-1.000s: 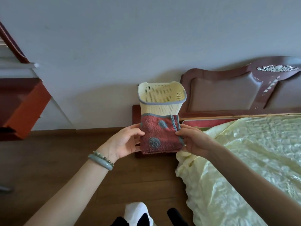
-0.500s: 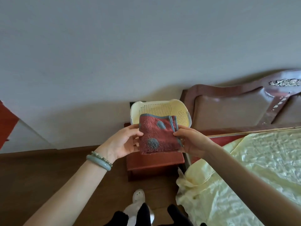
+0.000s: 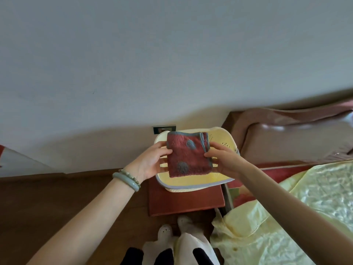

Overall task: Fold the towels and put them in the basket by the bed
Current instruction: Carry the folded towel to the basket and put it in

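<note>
Head view, frame centre: folded red towel (image 3: 188,154) pinched at its side edges by left hand (image 3: 150,162) and right hand (image 3: 223,161), fingers closed on it, directly over the cream basket (image 3: 194,183). Suggest lowering level, releasing both together so folds hold.

We see soft, dim daylight, glare on the bedspread (image 3: 309,203) and headboard (image 3: 286,138), wall (image 3: 133,54) shadowed low, edges bowed, slight motion blur.

Green bangle (image 3: 126,183), bead bracelet (image 3: 130,175), white slippers (image 3: 165,234).
</note>
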